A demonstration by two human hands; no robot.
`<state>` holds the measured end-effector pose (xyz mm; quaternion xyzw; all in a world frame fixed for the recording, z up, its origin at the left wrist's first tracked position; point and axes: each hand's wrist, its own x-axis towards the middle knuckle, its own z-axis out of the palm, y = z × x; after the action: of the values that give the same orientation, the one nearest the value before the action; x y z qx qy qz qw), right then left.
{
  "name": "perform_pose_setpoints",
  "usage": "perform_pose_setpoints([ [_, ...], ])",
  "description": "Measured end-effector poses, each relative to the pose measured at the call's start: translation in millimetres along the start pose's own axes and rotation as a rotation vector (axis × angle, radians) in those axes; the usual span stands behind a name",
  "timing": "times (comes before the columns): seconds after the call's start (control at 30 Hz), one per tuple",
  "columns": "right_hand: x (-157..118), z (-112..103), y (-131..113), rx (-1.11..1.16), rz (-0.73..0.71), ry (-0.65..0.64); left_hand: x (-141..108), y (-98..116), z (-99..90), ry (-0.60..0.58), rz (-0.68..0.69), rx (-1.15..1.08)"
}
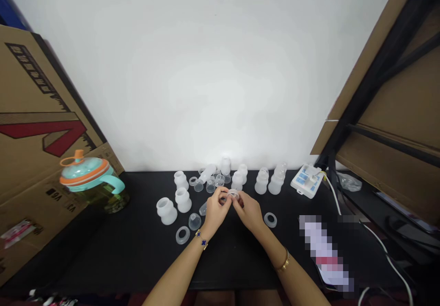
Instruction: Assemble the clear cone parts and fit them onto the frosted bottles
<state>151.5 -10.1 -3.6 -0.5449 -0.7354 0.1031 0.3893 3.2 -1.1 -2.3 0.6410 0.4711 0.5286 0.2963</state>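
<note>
Both hands meet over the middle of the black table. My left hand (pixel 217 206) and my right hand (pixel 248 208) pinch a translucent bottle collar ring (pixel 233 192) between them from its two sides. Whether a teat sits in it is too small to tell. Left of my hands stand white baby bottles without tops, the nearest bottle (pixel 167 212) in front. A clear dome cap (pixel 195 222) and a loose collar ring (pixel 183 235) lie beside my left wrist. Another loose collar ring (pixel 270 219) lies right of my right hand.
Two topped bottles (pixel 261 181) stand back right, near a white power strip (pixel 307 180) with a cable. Several clear caps (pixel 211 185) lie behind my hands. A phone-like item (pixel 326 255), pixelated, lies right. A large jug (pixel 94 182) stands left by cardboard.
</note>
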Motion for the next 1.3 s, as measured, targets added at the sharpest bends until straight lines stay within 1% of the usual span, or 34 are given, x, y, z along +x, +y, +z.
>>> perform_pose_setpoints([
  [0.3, 0.4, -0.8, -0.7, -0.008, -0.007, -0.005, 0.8, 2.5, -1.2, -0.021, -0.012, -0.025],
  [0.57, 0.3, 0.4, 0.9, -0.004, -0.001, -0.014, 0.3, 1.8, -1.5, -0.028, 0.005, -0.017],
  [0.97, 0.9, -1.8, 0.1, 0.074, -0.009, 0.000, 0.0, 6.1, -0.9, -0.008, 0.038, -0.033],
  [1.3, 0.7, -0.8, 0.0, 0.046, -0.012, 0.005, 0.2, 2.1, -0.8, -0.006, 0.024, -0.033],
])
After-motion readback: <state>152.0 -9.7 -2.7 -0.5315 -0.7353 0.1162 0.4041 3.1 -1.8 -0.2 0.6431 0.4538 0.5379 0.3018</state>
